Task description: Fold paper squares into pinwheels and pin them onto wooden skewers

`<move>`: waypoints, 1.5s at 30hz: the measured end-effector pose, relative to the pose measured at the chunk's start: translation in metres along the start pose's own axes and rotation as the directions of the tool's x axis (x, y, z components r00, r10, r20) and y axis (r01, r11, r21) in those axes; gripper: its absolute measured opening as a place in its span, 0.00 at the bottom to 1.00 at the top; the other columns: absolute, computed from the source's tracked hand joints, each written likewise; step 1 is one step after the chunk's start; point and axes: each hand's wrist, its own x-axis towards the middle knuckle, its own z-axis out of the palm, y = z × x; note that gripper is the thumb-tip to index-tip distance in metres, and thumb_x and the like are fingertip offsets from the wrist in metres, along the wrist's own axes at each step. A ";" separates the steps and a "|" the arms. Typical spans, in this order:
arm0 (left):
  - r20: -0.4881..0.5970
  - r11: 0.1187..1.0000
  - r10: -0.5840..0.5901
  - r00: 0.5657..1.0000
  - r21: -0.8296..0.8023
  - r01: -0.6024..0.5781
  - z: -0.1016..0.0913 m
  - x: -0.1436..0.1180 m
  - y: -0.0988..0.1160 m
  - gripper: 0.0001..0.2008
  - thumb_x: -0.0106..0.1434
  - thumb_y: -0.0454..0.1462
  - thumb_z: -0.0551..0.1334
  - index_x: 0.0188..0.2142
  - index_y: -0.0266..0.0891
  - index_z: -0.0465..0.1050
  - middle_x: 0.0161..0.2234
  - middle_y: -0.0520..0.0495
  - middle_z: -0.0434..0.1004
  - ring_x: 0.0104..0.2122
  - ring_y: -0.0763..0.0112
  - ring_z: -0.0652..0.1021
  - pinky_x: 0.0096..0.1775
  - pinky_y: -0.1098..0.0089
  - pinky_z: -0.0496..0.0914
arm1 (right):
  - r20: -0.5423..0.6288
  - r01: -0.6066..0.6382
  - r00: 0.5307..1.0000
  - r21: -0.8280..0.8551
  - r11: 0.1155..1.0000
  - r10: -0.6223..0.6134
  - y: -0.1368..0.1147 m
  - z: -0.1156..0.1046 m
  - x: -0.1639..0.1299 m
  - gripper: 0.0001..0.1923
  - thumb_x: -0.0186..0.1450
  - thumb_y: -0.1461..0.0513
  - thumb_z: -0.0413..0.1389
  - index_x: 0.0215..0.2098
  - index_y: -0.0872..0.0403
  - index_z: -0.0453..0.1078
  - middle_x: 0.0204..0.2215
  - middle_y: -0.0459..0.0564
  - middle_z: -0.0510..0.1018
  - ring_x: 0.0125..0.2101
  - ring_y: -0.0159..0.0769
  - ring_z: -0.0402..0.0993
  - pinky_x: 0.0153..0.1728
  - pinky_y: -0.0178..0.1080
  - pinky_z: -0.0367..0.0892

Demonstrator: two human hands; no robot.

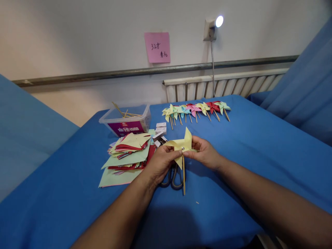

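Both hands hold a pale yellow paper pinwheel (184, 143) above the blue table, its wooden stick (183, 176) hanging down toward me. My left hand (160, 163) pinches the left side near the silver pin at the centre. My right hand (205, 152) grips the right side, fingers behind the blades. Under the hands lie scissors with dark handles (173, 177).
A stack of coloured paper squares (127, 153) lies to the left. Behind it stands a clear plastic box (126, 121) with wooden sticks, and small white boxes (160, 127). A row of finished pinwheels (196, 110) lies at the table's far side. Blue cloth covers the table (254, 148).
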 end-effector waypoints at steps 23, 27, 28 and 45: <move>0.053 0.997 -0.029 0.998 -0.066 0.033 0.000 -0.004 0.001 0.20 0.49 0.33 0.70 0.43 0.32 0.76 0.39 0.40 0.80 0.37 0.64 0.79 0.41 0.68 0.69 | 0.024 0.018 1.000 -0.215 0.977 -0.013 -0.011 0.001 -0.006 0.16 0.53 0.59 0.67 0.37 0.53 0.69 0.33 0.45 0.77 0.32 0.32 0.73 0.36 0.37 0.69; 0.045 0.995 -0.062 0.997 -0.070 0.065 -0.001 -0.005 0.004 0.18 0.48 0.34 0.70 0.41 0.33 0.77 0.38 0.40 0.80 0.34 0.64 0.78 0.39 0.68 0.70 | 0.016 0.027 1.000 -0.205 0.978 -0.024 -0.010 0.001 -0.005 0.17 0.52 0.58 0.67 0.38 0.53 0.69 0.34 0.46 0.78 0.34 0.34 0.74 0.39 0.40 0.69; 0.043 0.995 -0.068 0.997 -0.070 0.071 0.000 -0.005 0.005 0.17 0.48 0.34 0.70 0.40 0.33 0.77 0.37 0.40 0.80 0.34 0.64 0.78 0.38 0.68 0.70 | 0.016 0.027 1.000 -0.203 0.979 -0.024 -0.010 0.002 -0.005 0.17 0.52 0.58 0.67 0.38 0.53 0.69 0.34 0.46 0.78 0.34 0.34 0.74 0.39 0.40 0.69; -0.092 0.992 0.072 0.993 0.108 -0.062 -0.003 0.001 -0.005 0.11 0.48 0.36 0.70 0.27 0.36 0.69 0.23 0.53 0.70 0.24 0.76 0.70 0.27 0.74 0.60 | -0.065 0.030 0.997 -0.267 0.963 -0.049 0.007 0.003 -0.004 0.14 0.56 0.54 0.64 0.35 0.53 0.70 0.31 0.44 0.76 0.31 0.32 0.71 0.36 0.38 0.67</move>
